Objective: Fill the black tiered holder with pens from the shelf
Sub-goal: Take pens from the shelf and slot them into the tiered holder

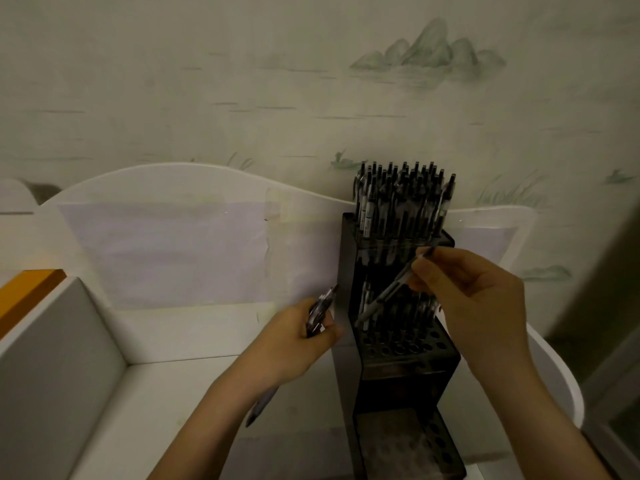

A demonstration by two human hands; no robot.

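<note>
The black tiered holder (398,341) stands on the white shelf (194,386) against the wall. Its top tier is packed with pens (403,199), and its middle tier is partly filled. The right hand (474,299) pinches a single pen (391,289), slanted with its tip over the middle tier's holes. The left hand (304,337) grips a bundle of pens (320,311) just beside the holder.

Home bedroom or study corner, landscape-painted wallpaper (429,53) at the far side, white curved-backed shelf (180,188), dim indoor light
</note>
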